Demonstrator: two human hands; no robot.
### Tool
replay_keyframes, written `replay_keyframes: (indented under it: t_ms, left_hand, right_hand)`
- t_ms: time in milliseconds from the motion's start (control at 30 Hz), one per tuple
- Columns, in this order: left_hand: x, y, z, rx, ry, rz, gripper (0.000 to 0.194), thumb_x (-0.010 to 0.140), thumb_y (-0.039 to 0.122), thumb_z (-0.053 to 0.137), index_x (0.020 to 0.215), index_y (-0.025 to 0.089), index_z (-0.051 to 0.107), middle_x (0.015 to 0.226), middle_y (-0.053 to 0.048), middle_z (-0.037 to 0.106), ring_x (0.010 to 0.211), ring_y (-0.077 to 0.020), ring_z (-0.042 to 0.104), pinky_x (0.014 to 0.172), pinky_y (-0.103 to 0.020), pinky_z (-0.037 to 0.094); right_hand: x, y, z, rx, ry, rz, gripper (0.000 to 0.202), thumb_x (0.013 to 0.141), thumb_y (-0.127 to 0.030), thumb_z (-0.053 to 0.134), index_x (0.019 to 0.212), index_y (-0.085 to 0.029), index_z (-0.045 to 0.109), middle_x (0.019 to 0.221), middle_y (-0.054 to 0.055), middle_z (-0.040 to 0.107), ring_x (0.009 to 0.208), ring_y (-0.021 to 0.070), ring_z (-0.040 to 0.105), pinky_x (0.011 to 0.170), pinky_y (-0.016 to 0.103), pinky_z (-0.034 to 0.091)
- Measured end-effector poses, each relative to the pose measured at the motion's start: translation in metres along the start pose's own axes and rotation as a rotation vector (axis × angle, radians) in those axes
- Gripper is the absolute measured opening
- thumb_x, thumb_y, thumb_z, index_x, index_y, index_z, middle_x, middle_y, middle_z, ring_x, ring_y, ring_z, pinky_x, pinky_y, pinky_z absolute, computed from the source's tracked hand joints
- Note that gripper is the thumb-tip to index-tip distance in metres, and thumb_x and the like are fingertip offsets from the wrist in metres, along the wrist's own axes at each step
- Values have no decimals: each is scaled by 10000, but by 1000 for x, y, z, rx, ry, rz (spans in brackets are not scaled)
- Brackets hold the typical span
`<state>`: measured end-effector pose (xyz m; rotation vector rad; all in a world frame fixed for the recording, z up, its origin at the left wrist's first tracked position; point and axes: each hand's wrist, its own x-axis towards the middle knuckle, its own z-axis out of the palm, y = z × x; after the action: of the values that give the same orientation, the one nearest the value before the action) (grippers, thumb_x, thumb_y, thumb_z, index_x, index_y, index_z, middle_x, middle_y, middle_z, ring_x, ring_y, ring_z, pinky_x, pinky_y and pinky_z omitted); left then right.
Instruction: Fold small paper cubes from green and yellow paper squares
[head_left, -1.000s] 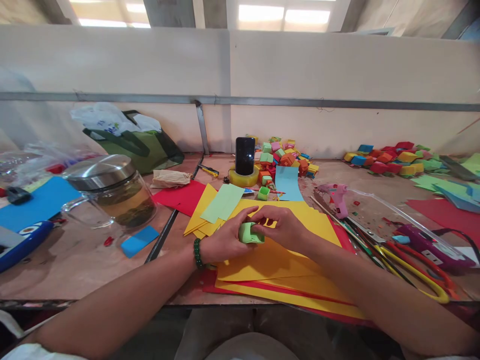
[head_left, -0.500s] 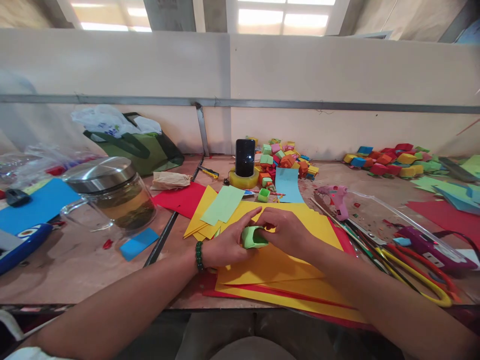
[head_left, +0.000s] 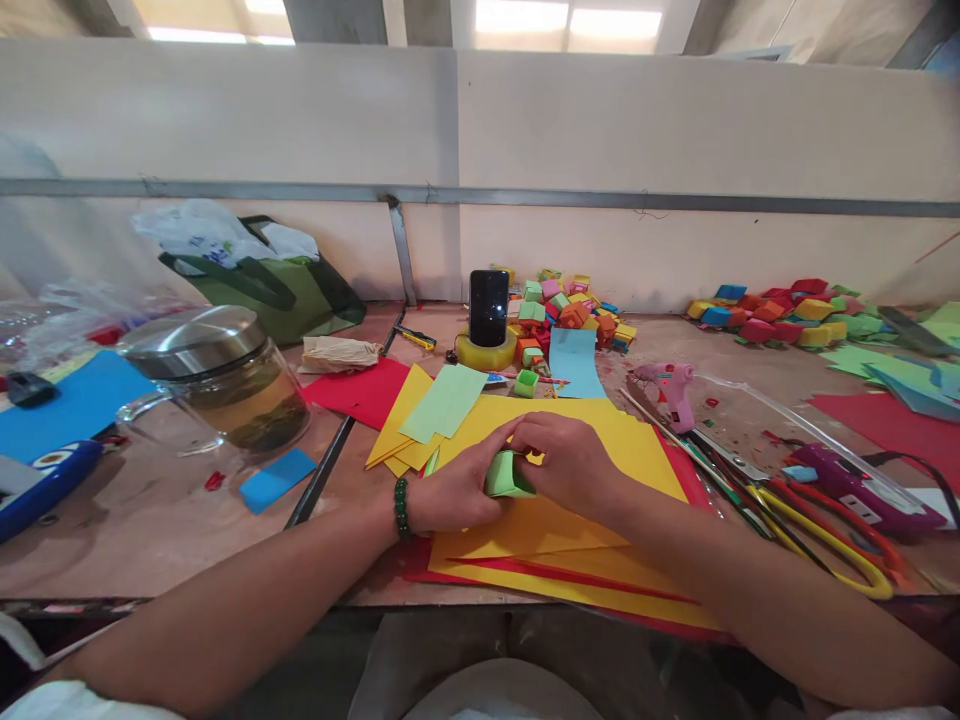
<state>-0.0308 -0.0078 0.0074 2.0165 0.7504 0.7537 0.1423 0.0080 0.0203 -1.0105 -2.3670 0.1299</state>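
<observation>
Cradling a small light-green folded-paper box (head_left: 504,477), our left hand (head_left: 461,487) grips its near-left side above the yellow paper sheets (head_left: 649,450). Our right hand (head_left: 571,455), fingers curled, meets its right edge; we cannot tell whether those fingertips pinch the wall or only press it. We judge that squeezing too hard could buckle the thin walls, while a slack left thumb could let the folds spring apart. Beyond, a second, bright-green open paper box (head_left: 525,384) sits near a heap of multicoloured paper cubes (head_left: 576,315), and a pink glue gun (head_left: 677,395) lies farther right on the brown bench (head_left: 172,545). Our right fingertips and the underside of the held box are hidden, its inside is hard to make out, and the frame cuts off a blue-and-white object (head_left: 67,480) at the left.
</observation>
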Motion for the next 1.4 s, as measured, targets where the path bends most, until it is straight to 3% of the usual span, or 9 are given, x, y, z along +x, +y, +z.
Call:
replay_keyframes:
  t_ms: [167,367,733,833,1000,1100,1200,1300,1400]
  left_hand:
    - [0,2,1,1,27,-12,811,578,45,532,1371,147,400,1332,-124,512,1180,-287,516,1037,-429,409]
    - [-1,4,0,-6,10,-11,873,581,56,538,1422,171,335,1378,-123,483,1259,-294,464,1092,-444,358]
    - [-2,0,1,29,3,-24,839,604,61,541,1416,138,339,1317,-140,524,1162,-280,533,1032,-438,426]
    - [-2,0,1,28,4,-22,859,606,62,550,1428,142,314,1344,-147,507,1189,-284,518,1053,-448,407]
    - [-1,4,1,12,23,10,910,594,55,546,1456,161,273,1395,-142,467,1280,-301,447,1103,-460,346]
    - [-3,4,2,15,15,-24,956,606,69,556,1490,150,199,1347,-144,502,1258,-304,465,1087,-445,364]
    - [-6,2,1,-6,5,-118,991,656,119,606,1516,156,115,1240,-123,573,1217,-304,491,1045,-433,399]
    - [-7,-1,-1,-93,43,-135,1016,679,261,722,1511,157,148,1308,-135,523,1276,-320,419,1076,-444,350]
    - [-6,-2,-3,-246,62,-157,1007,719,402,729,1511,187,145,1328,-127,486,1220,-286,458,1042,-434,376]
  right_hand:
    - [-3,2,3,-90,72,-86,114,690,-97,616,723,-205,625,854,15,714,780,160,626,608,241,386]
    - [-5,3,1,-120,159,-177,121,762,-104,588,700,-205,612,773,10,685,732,143,607,595,237,387]
    - [-5,-3,-4,-150,207,-343,276,860,-70,468,633,-177,584,638,19,609,613,131,487,546,245,346]
    - [-5,-2,-3,-157,170,-311,254,862,-88,479,654,-183,591,675,23,629,643,137,506,568,249,361]
    - [-6,-2,-2,-164,55,-101,119,760,-100,593,786,-207,639,872,21,701,765,156,597,584,251,369]
    - [-5,-2,0,-217,-1,-84,128,736,-88,614,778,-202,655,823,23,702,714,153,599,545,253,333]
    - [-5,-1,1,-292,1,-123,133,772,-85,582,725,-188,653,682,25,657,641,143,568,512,267,282]
    - [-5,2,1,-332,64,-177,163,816,-97,540,739,-181,656,650,27,632,633,140,554,519,274,278]
    - [-4,4,1,-366,162,-265,233,857,-109,481,705,-178,643,631,31,617,614,136,538,538,273,301]
